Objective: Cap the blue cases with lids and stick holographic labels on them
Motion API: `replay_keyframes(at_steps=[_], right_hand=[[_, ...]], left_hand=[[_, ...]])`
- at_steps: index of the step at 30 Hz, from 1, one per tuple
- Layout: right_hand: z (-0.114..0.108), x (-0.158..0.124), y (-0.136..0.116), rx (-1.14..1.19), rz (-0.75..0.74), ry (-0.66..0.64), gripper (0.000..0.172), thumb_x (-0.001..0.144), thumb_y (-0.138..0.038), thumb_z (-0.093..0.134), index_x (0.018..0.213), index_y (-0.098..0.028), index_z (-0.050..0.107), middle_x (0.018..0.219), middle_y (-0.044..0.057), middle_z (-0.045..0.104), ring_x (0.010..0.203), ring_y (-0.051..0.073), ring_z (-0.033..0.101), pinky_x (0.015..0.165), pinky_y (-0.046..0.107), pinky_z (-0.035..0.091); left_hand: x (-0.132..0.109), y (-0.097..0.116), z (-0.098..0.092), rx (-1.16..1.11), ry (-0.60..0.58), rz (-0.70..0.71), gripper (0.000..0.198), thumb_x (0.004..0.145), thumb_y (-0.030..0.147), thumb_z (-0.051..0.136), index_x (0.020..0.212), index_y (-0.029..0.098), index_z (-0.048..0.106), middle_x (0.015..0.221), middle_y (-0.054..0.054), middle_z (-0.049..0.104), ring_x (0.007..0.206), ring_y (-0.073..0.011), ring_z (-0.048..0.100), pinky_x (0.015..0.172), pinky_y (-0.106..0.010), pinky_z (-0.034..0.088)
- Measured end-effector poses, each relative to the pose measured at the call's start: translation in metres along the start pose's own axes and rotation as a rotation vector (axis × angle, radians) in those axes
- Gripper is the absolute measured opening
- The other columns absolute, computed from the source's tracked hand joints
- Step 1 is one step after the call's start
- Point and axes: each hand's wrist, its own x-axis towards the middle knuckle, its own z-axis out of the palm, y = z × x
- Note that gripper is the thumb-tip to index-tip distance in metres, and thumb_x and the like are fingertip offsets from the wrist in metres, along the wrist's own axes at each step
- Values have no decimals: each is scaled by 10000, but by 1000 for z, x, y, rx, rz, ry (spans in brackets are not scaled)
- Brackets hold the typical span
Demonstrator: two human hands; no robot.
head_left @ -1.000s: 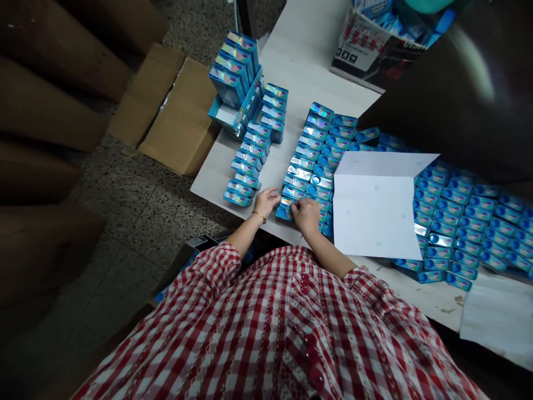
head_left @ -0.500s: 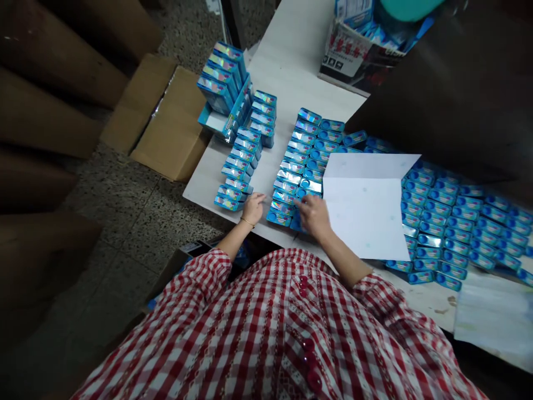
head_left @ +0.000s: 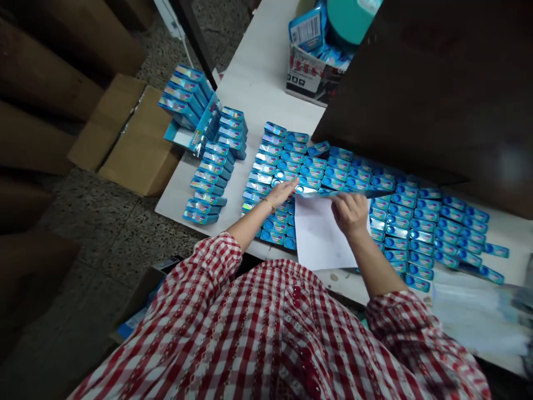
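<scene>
My right hand (head_left: 350, 214) is closed on the upper part of a white paper sheet (head_left: 322, 239), whose far edge is lifted and shows a darker, bluish side. The sheet lies partly over rows of small blue boxes (head_left: 400, 211) with shiny tops. My left hand (head_left: 283, 193), a thin bracelet at its wrist, is stretched out over the boxes beside the sheet's left corner. Its fingers look extended, and I cannot tell whether they touch the paper. More blue boxes (head_left: 208, 172) stand in a separate line to the left.
A blue display carton (head_left: 194, 139) with several boxes sits at the table's left edge. A printed carton (head_left: 308, 78) of blue packets stands at the back, beside a dark panel (head_left: 437, 100). Cardboard boxes (head_left: 125, 133) lie on the floor; clear plastic (head_left: 478, 311) lies right.
My right hand has moved right, from the boxes onto the sheet, and lifted its far edge. My left hand has moved right, over the boxes. The camera view has shifted.
</scene>
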Motion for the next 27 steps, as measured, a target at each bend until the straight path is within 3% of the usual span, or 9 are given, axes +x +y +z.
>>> replay_keyframes(at_steps=[3, 5, 8, 12, 15, 18, 23, 27], right_hand=[[-11, -32, -6, 39, -57, 24, 193, 897, -216, 449, 936, -207, 638, 945, 82, 641, 879, 190, 493, 745, 339, 305], [-14, -41, -6, 83, -129, -55, 201, 898, -199, 444, 959, -210, 635, 972, 77, 642, 900, 189, 500, 744, 334, 315], [-11, -36, -7, 171, -110, -139, 243, 903, -234, 437, 1069, -197, 611, 1005, 88, 626, 903, 198, 499, 737, 334, 337], [7, -1, -14, 180, 10, -133, 347, 913, -286, 410, 1217, -196, 549, 1032, 117, 591, 870, 222, 478, 724, 356, 349], [24, 19, -19, 157, -83, -192, 346, 915, -258, 397, 1211, -182, 559, 1052, 130, 586, 859, 229, 467, 716, 361, 355], [34, 16, -20, 151, -145, -159, 328, 920, -204, 386, 1181, -144, 574, 1063, 135, 597, 879, 220, 471, 736, 346, 370], [27, -1, -20, 153, -176, -93, 284, 928, -204, 386, 1061, -163, 633, 1041, 109, 622, 841, 194, 495, 719, 323, 379], [15, 7, -24, 161, -44, -87, 306, 930, -262, 396, 1139, -170, 600, 1082, 118, 610, 896, 206, 512, 753, 336, 395]], left_hand=[[-6, -7, 17, -154, -222, -192, 364, 712, 470, 647, 811, 119, 645, 759, -62, 660, 701, -166, 608, 690, -322, 483], [-8, -12, 23, -183, -266, -196, 306, 610, 343, 748, 773, 112, 629, 696, -32, 645, 637, -139, 587, 650, -292, 475], [-8, -17, 29, -123, -164, -86, 266, 536, 212, 768, 730, 110, 618, 626, 12, 615, 591, -116, 561, 617, -256, 453], [-8, -17, 35, -56, -104, -10, 227, 545, 213, 749, 709, 116, 627, 608, 27, 610, 586, -118, 558, 585, -239, 440], [-13, -16, 38, -145, -101, -19, 263, 535, 266, 765, 700, 118, 624, 612, 24, 617, 598, -117, 563, 596, -237, 449], [-17, -19, 40, -285, -121, -77, 317, 562, 334, 760, 749, 111, 634, 652, 6, 634, 616, -118, 573, 617, -249, 462], [-17, -25, 37, -349, -100, -141, 322, 611, 351, 744, 797, 107, 644, 672, 1, 634, 616, -119, 576, 636, -273, 475], [-18, -19, 37, -328, -96, -94, 301, 612, 334, 745, 789, 109, 652, 652, 14, 625, 601, -105, 564, 632, -256, 469]])
